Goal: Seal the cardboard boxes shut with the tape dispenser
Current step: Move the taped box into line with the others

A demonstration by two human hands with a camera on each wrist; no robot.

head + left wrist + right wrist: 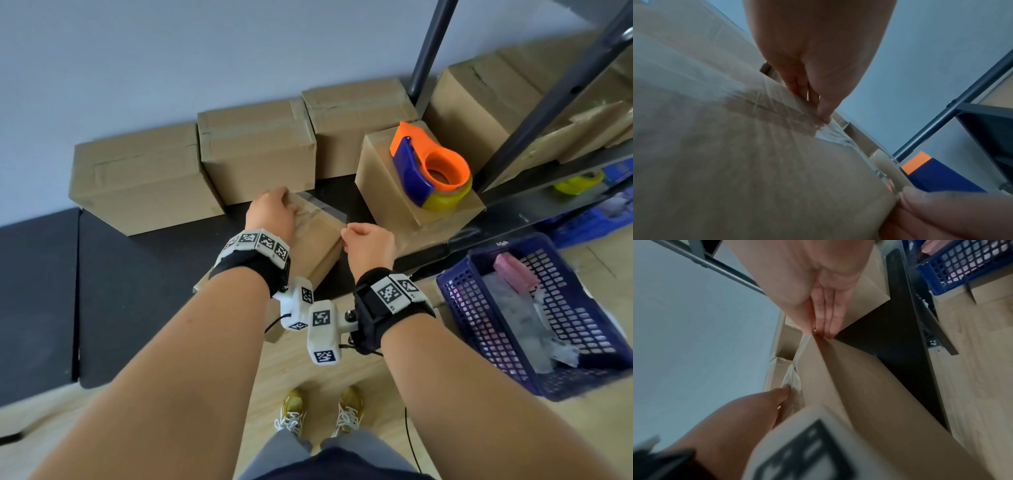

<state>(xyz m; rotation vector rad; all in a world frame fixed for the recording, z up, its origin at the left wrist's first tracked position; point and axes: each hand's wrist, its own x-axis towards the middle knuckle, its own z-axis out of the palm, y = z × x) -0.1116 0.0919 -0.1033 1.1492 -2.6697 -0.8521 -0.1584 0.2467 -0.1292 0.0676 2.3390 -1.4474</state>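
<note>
A cardboard box (317, 240) lies tilted on the black mat in front of me, with a wrinkled strip of clear tape (318, 209) across its top. My left hand (289, 205) is at the far part of the top; thumb and fingertips (823, 113) meet on the tape and pinch it. My right hand (346, 240) is at the box's right corner, thumb and fingers (825, 327) pinching the tape's end (800, 350). The orange and blue tape dispenser (430, 168) with its yellow roll stands on another box (390, 195) to the right, held by neither hand.
Several taped boxes (257, 147) line the wall behind. A dark metal shelf frame (544, 102) rises at the right with more boxes on it. A blue plastic basket (534, 315) sits on the wooden floor at my right. My feet (322, 407) stand below.
</note>
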